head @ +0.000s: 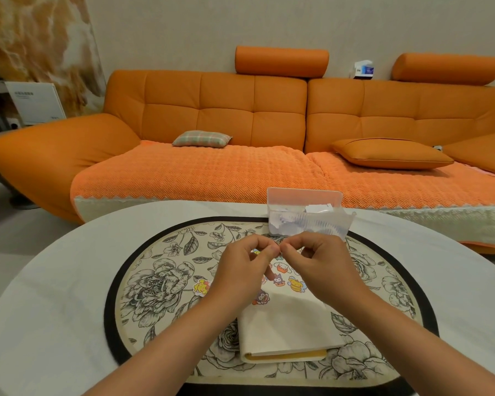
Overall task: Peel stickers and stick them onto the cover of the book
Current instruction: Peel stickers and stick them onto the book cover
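Observation:
A cream-covered book [289, 327] lies closed on the floral mat, spine edge toward me. Several cartoon stickers [286, 277] sit on the far part of its cover. One yellow sticker [201, 286] lies loose on the mat to the left of the book. My left hand [240, 270] and my right hand [323, 267] are raised above the book's far end, fingertips meeting. Together they pinch a small sticker [280, 248], mostly hidden between the fingers.
A clear plastic box [305, 198] with paper scraps stands at the mat's far edge, just beyond my hands. The oval floral mat [160, 281] lies on a round white table [55, 281]. An orange sofa [240, 124] fills the background.

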Available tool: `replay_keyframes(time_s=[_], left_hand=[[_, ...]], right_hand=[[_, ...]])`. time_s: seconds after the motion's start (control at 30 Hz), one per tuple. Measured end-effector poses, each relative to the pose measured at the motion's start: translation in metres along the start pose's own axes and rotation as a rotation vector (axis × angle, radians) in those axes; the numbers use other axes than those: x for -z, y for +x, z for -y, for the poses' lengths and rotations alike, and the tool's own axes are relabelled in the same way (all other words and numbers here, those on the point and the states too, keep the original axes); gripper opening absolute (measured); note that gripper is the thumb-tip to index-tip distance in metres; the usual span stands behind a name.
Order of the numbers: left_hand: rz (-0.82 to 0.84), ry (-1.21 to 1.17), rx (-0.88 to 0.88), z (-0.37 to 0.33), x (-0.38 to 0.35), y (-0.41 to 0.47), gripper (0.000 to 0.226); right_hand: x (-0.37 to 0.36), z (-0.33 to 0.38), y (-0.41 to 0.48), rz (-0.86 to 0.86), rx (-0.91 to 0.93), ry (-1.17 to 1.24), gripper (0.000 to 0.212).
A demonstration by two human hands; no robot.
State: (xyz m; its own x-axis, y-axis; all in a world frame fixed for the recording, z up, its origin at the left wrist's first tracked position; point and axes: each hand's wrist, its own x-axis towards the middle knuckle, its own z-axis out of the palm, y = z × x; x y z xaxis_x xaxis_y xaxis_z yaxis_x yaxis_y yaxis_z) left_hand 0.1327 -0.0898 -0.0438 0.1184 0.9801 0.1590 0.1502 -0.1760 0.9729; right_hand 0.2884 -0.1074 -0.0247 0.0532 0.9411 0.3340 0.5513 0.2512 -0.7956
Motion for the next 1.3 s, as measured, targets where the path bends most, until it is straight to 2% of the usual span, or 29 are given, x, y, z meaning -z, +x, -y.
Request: replay_keyframes(time_s=[0.43,0.67,0.97,1.07,1.3], left_hand=[[0.006,0.000,-0.013,-0.005,0.005,0.003,0.014],[0.004,0.049,-0.008,-0.001,0.003,0.002,0.014],[0.008,0.113,-0.037,-0.004,0.000,-0.001,0.014],[0.003,0.066,-0.022,-0.008,0.001,-0.002,0.013],[0.025,-0.021,0.061,-0.016,0.006,-0.001,0.009]], right_hand=[[0.003,0.010,0.003,0.049,-0.139,0.182,0.015],[-0.002,0.006,0.001,0.000,-0.083,0.096,0.013],[-0.004,0.008,0.000,-0.011,-0.084,0.113,0.019],[-0.003,0.009,0.002,-0.017,-0.072,0.113,0.020],[0.003,0.008,0.004,-0.027,0.043,-0.107,0.014]])
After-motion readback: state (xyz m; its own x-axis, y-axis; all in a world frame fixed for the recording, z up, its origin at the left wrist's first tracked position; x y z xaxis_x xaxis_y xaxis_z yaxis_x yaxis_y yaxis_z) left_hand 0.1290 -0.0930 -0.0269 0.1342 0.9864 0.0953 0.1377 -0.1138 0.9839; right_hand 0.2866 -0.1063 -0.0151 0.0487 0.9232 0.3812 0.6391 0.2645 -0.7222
